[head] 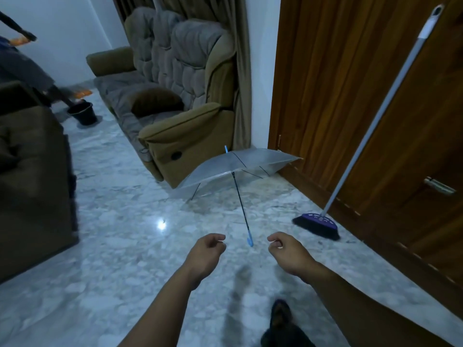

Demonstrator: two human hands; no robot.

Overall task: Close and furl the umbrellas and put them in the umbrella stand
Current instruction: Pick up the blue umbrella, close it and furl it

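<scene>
An open transparent umbrella lies on the marble floor beside the armchair, canopy tilted toward the wall, its dark shaft running toward me and ending in a blue hooked handle. My left hand hangs just left of the handle, fingers loosely curled, holding nothing. My right hand hangs just right of the handle, also loosely curled and empty. A black bucket stands at the far left with dark furled umbrellas leaning out of it.
A padded brown armchair stands against the curtain. A dark sofa fills the left. A broom leans on the wooden door at right. My shoe shows at the bottom.
</scene>
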